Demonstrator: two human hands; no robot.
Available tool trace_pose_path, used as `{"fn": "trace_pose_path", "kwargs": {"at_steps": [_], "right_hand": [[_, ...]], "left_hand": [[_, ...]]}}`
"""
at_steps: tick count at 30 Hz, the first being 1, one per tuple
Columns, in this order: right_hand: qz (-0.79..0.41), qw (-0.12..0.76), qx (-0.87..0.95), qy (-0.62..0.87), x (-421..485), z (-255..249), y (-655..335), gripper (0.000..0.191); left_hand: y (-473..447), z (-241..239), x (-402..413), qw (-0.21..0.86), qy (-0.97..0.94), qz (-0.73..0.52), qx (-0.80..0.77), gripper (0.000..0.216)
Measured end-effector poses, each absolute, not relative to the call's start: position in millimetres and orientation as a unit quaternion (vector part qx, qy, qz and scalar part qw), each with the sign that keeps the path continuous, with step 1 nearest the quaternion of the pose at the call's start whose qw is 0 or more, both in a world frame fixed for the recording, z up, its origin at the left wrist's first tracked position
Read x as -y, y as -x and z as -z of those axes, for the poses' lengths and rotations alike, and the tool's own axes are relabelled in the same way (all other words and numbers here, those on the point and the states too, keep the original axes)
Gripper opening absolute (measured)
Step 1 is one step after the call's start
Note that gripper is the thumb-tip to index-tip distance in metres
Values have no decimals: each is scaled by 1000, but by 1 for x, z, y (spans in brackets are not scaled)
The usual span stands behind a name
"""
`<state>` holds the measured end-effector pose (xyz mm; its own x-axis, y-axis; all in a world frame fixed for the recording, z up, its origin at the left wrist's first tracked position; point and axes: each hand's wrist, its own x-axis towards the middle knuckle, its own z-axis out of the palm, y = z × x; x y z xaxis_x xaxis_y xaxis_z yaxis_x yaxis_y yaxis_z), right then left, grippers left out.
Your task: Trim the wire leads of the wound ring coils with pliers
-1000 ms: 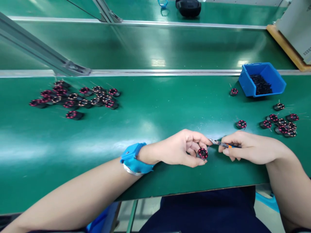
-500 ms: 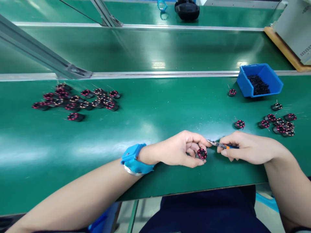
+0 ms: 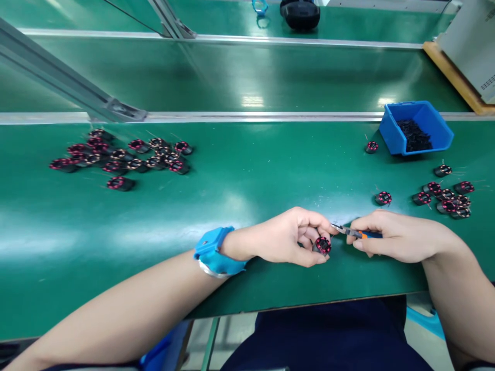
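Cupped, right there, in the curled fingers of the left hand point(image 3: 288, 239) was a wire-wound stator point(image 3: 323, 245), dark-sided and cylindrical, its ringed face flecked red, over the worktop point(image 3: 247, 193) near its front edge. Slim pliers point(image 3: 362, 234), steel-nosed with blue-and-orange handles, were gripped in the right hand's point(image 3: 404, 237) fingers, the tip held close to the left hand. Ten stators point(image 3: 446, 207) were counted rightward: eight loosely grouped, two set apart. Over a dozen more point(image 3: 119, 183) were clustered at left. Black slivers point(image 3: 415, 136) were piled in one blue plastic bin point(image 3: 392, 133). The glossy green worktop was backed by a metal rail point(image 3: 263, 117), reflected light streaked across it.
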<state>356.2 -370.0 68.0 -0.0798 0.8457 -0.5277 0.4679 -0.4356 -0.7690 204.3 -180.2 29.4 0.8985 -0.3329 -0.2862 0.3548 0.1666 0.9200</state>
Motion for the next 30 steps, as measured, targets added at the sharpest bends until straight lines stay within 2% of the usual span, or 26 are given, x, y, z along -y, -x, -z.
{"fn": "trace_pose_path", "kwargs": {"at_steps": [13,22,25,28,30], "right_hand": [[-542,170,493,659,369,-69,-356,33],[-540,199,472,667,371,-68,-359,35],[-548,215,447,673,372,-68,-360,36],[-543,224,466,662,371,-69,-358,30],[-524,220,490,660,370,-70,-356,24]], "left_hand": [[-205,-32,181,754,-617,224,-7,39],[-203,-28,184,738,-646,194,7,46],[-200,-31,186,677,-731,84,4,51],[-187,-33,173,547,-834,-49,-44,56],[-172,-31,153,466,-875,-96,-93,61]]}}
